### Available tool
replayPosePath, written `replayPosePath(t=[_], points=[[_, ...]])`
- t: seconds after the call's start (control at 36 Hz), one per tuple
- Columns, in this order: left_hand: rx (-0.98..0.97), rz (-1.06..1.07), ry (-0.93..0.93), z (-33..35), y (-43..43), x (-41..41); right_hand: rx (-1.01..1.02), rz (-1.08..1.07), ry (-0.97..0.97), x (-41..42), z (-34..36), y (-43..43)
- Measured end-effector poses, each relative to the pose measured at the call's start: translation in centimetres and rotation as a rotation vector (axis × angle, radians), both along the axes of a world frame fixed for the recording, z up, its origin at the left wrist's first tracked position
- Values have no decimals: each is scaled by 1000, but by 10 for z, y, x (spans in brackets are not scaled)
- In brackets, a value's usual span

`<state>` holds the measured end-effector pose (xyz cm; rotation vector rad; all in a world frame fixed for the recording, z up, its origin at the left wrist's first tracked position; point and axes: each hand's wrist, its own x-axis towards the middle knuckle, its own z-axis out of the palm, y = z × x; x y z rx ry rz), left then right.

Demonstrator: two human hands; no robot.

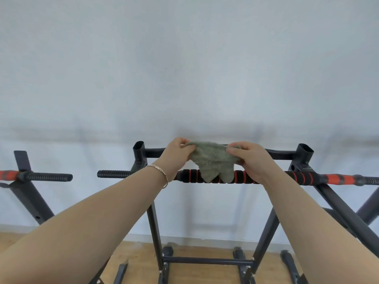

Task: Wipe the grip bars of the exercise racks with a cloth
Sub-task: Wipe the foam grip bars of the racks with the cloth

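Observation:
A grey-green cloth (pixel 213 162) hangs between my two hands, its lower corners draping in front of the black grip bar with red rings (pixel 191 176). My left hand (pixel 177 153) pinches the cloth's left upper edge. My right hand (pixel 251 158) pinches its right upper edge. Behind the cloth runs the rack's plain black top bar (pixel 281 153), between two open tube ends. A ribbed black grip (pixel 113 173) sticks out to the left of the rack, and an orange and black grip (pixel 340 178) runs off to the right.
A second rack (pixel 30 193) stands at the left with a ribbed black grip and an orange section. Another frame's legs (pixel 367 210) cross at the right. A pale wall is close behind, and the rack's feet (pixel 207 260) rest on a wooden floor.

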<state>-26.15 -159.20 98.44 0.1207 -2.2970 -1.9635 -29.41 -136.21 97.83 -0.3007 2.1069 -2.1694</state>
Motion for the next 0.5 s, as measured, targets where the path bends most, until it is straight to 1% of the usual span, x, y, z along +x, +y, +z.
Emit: replayPosePath(t=[0.11,0.19,0.25,0.33,0.36,0.39,0.42,0.44,0.47,0.5], points=[[-14,-12,40,0,-5,1,-5,7,35,2,6,6],[-17,-12,80,0,-5,2,-5,-11,16,1,10,8],[-33,-9,91,-2,-6,1,35,-24,14,0,12,5],[-61,0,75,-9,-9,-4,125,-124,48,-10,9,-3],[-79,19,61,-12,-10,-5,214,-188,79,-14,7,-6],[-139,43,48,-15,-11,-6,405,-253,142,-19,2,-8],[-265,71,51,-20,-14,-8,671,-312,231,-23,-3,-10],[-418,93,54,-25,-17,-10,893,-354,347,-24,-9,-14],[-590,101,57,-31,-22,-10,1014,-353,483,-22,-15,-20],[-823,81,59,-36,-28,-10,1047,-297,604,-18,-22,-28]])
